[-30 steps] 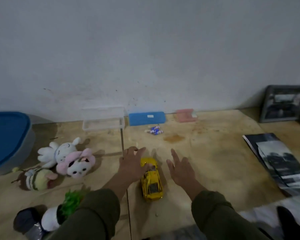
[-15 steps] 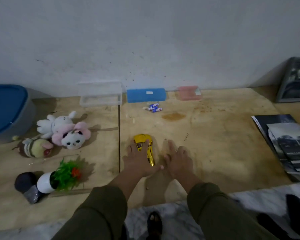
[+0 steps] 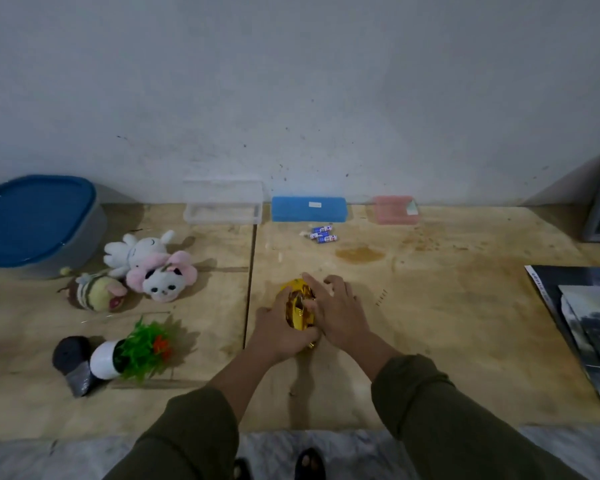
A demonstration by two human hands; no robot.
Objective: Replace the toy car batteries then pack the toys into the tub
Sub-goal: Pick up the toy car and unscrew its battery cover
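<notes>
The yellow toy car sits between your hands on the plywood tabletop. Your left hand curls around its near end; your right hand lies over its side, fingers spread. Batteries lie beyond, near the blue case. The blue-lidded tub stands far left against the scuffed white wall.
</notes>
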